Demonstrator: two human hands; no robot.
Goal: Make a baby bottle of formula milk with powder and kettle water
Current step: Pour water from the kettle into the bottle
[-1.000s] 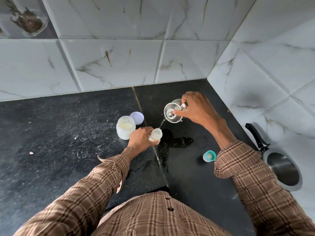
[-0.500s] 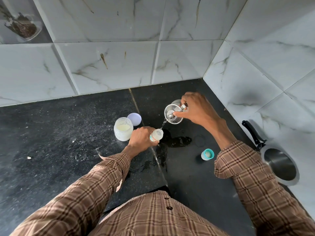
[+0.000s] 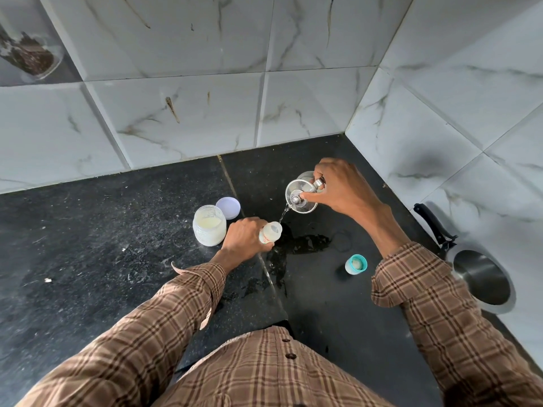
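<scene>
Over the bottle: our right hand [image 3: 343,189] grips the kettle [image 3: 301,192], tilted to pour.
Bottle [image 3: 271,232]: our left hand [image 3: 245,237] grips it steady.

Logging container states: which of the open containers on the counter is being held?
The small baby bottle, gripped by the left hand under the kettle; the powder jar stands untouched.

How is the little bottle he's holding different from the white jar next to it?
The baby bottle is small and narrow; the powder jar is wide and squat. The left hand grips the bottle, while the jar stands alone on the black counter. Water from the kettle, tipped by the right hand, streams toward the bottle's mouth; the jar holds pale powder. Both are open on top, and the jar's lid lies behind it.
</scene>
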